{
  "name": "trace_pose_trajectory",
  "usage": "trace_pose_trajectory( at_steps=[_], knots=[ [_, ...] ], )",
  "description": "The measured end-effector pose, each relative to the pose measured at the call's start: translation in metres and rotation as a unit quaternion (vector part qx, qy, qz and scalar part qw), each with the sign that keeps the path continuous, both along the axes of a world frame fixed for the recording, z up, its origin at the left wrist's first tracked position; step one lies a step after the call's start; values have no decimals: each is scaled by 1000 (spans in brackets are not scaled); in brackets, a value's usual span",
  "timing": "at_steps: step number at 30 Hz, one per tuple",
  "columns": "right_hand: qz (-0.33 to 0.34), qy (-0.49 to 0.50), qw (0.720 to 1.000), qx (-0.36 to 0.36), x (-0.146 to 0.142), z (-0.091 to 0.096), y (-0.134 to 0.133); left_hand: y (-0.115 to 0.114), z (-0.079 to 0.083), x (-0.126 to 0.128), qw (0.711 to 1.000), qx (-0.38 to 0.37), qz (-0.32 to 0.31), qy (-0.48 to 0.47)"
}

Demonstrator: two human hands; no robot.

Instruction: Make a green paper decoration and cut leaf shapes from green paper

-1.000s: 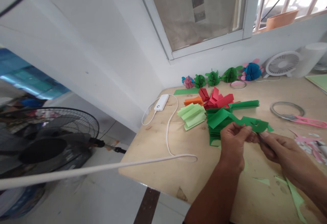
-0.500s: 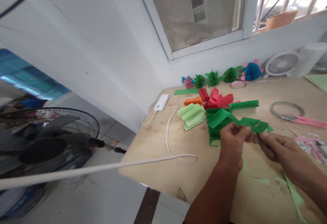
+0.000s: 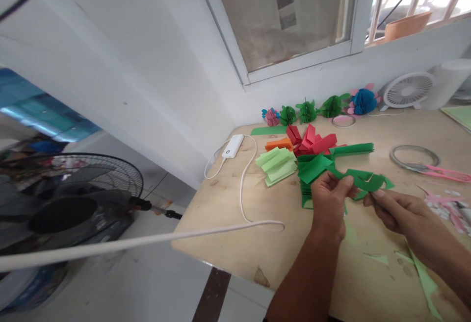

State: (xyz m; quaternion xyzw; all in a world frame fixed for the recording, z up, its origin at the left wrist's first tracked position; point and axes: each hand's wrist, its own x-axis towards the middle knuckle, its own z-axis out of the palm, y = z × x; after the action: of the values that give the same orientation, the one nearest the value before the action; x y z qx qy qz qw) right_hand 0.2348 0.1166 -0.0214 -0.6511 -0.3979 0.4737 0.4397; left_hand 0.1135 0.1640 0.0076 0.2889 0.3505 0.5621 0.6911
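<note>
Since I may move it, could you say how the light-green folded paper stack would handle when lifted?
Probably light and floppy: the light-green folded paper stack looks like thin pleated sheets. The pleats look loose, so it may spread apart if pushed across the plywood table.

A row of paper pom-pom flowers [image 3: 306, 112] lines the wall behind the bench [image 3: 217, 224], beside a small white desk fan [image 3: 408, 90]; a white power bank [image 3: 232, 146] trails its cable [image 3: 241, 199], pink-handled scissors [image 3: 447, 174] lie at right, and a black pedestal fan [image 3: 84, 180] stands on the floor below
</note>
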Motion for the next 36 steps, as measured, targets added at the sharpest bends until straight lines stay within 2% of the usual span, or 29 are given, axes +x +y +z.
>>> trace_pose_trajectory(
  at_steps=[36],
  knots=[
    [-7, -15, 1000, 12, 1, 2, -1, -6, -2, 7, 998, -42, -15, -34]
  ],
)
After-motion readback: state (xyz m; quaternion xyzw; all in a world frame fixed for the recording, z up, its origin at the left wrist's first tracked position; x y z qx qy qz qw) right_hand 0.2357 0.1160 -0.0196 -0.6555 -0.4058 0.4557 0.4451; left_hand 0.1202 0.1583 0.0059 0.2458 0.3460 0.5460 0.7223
